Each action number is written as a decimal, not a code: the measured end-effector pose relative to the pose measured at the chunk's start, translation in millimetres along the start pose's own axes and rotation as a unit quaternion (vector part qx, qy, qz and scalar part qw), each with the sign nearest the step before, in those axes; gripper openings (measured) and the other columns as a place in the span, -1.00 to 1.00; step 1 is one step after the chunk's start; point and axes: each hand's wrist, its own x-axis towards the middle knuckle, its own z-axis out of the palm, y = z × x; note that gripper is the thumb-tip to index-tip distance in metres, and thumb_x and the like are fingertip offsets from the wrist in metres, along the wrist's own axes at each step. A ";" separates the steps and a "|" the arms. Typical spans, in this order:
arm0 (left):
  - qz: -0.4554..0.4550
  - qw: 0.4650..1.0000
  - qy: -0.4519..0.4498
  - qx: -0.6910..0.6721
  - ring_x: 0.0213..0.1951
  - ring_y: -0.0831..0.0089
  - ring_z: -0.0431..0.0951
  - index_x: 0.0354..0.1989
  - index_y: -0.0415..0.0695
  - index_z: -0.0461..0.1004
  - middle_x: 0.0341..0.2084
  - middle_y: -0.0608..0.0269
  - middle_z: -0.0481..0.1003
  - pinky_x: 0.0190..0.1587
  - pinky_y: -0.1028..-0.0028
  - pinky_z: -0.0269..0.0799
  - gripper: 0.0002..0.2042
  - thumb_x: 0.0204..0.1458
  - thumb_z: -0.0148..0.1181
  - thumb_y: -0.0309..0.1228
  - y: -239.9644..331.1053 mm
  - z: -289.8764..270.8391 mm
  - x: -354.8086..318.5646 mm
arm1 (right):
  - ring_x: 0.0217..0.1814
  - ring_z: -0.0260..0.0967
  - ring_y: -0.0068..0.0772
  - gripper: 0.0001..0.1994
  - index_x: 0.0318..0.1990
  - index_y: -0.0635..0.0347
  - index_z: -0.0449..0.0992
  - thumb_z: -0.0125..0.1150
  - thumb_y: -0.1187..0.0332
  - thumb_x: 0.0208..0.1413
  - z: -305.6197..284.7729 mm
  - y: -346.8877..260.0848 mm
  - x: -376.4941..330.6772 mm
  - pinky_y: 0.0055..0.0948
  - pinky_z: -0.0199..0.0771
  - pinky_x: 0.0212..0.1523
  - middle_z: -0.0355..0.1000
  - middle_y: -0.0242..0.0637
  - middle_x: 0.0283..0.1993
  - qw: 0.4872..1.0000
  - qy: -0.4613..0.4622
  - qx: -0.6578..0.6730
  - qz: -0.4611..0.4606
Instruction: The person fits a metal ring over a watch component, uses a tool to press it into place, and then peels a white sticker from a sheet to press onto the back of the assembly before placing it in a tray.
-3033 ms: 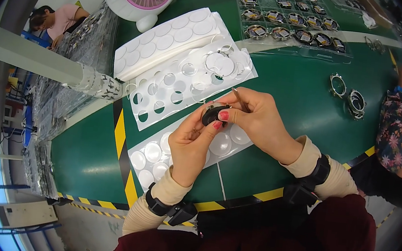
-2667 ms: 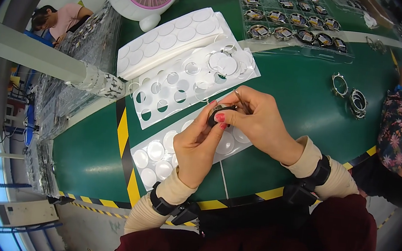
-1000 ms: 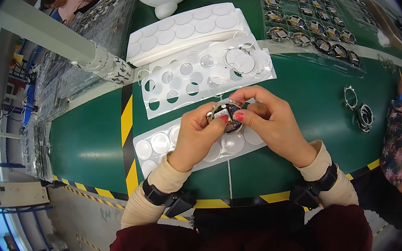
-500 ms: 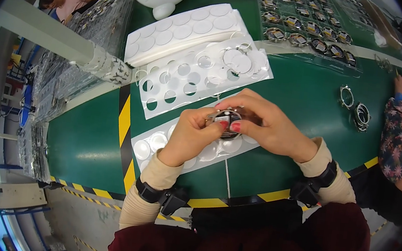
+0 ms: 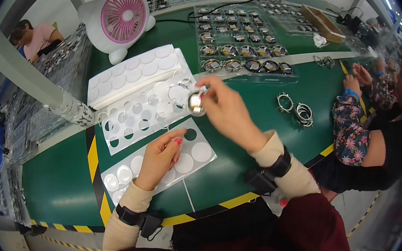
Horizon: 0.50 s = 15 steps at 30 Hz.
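Fingers of right hand (image 5: 227,111) pinch a small round silver ring part (image 5: 195,102), lifted off the green table (image 5: 253,146); thumb & fingertips clamp its rim, part sits at the hand's left end, over the punched white sheet (image 5: 145,114). Left hand (image 5: 160,158) lies palm-down, fingers loosely together, gripping nothing, resting on a white sticker sheet (image 5: 167,164) w/ round white discs; one empty hole just beyond its fingertips, towards the right hand. Both hands apart, left one nearer the body. Beyond the punched sheet, further from the right hand: stack of white disc sheets (image 5: 135,71), then a white-and-pink desk fan (image 5: 121,17). Past the right hand's fingertips, a clear tray (image 5: 242,48) holding rows of ring parts. To the right of the right hand, well apart, loose metal rings (image 5: 296,109) on the table. Far right: another person's floral sleeve (image 5: 351,130) rests on the table edge. Black wrist straps on both forearms. Yellow-black tape runs along the table's near edge, below the left hand.
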 end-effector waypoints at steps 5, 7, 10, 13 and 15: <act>0.019 0.999 -0.025 0.025 -0.72 0.74 0.14 -0.08 -0.21 0.43 -0.72 0.45 0.26 -0.67 0.72 0.05 -0.76 0.10 -0.07 -0.47 -6.4 -0.9 -0.4 | -0.41 0.34 -0.16 -0.84 -0.33 0.18 0.45 0.02 0.37 -0.08 -43.0 38.0 96.3 -0.29 0.34 -0.36 0.40 -0.10 -0.47 0.987 0.074 -0.145 -0.002; 0.022 0.999 -0.038 0.020 -0.71 0.74 0.15 -0.09 -0.20 0.44 -0.72 0.45 0.27 -0.67 0.72 0.07 -0.76 0.10 -0.05 -0.46 -7.1 1.2 0.7 | -0.30 0.38 0.08 -0.79 -0.37 0.19 0.48 0.02 0.28 -0.08 -59.8 66.4 135.9 -0.17 0.37 -0.27 0.43 0.02 -0.40 0.975 0.110 -0.184 0.052; 0.012 0.999 -0.038 0.010 -0.69 0.74 0.18 -0.11 -0.18 0.45 -0.71 0.44 0.28 -0.66 0.72 0.10 -0.77 0.08 -0.02 -0.43 -8.6 0.0 1.3 | -0.28 0.39 0.08 -0.75 -0.40 0.28 0.50 0.04 0.26 -0.07 -61.3 119.4 176.9 -0.18 0.37 -0.27 0.44 0.05 -0.40 0.969 0.137 -0.181 0.094; 0.001 0.999 -0.042 0.018 -0.69 0.74 0.20 -0.10 -0.18 0.45 -0.69 0.44 0.29 -0.63 0.73 0.15 -0.77 0.09 -0.06 -0.47 -8.9 -0.7 -1.2 | -0.27 0.41 0.06 -0.72 -0.41 0.31 0.51 0.10 0.23 -0.09 -55.3 135.7 190.0 -0.19 0.37 -0.27 0.45 0.06 -0.41 0.966 0.150 -0.168 0.129; 0.006 0.999 -0.033 0.016 -0.69 0.73 0.21 -0.10 -0.17 0.45 -0.68 0.44 0.30 -0.63 0.73 0.15 -0.76 0.09 -0.07 -0.47 -10.2 -0.5 -3.7 | -0.27 0.42 0.02 -0.73 -0.40 0.29 0.52 0.15 0.22 -0.12 -51.7 142.8 191.7 -0.20 0.37 -0.25 0.45 0.05 -0.41 0.965 0.108 -0.204 0.125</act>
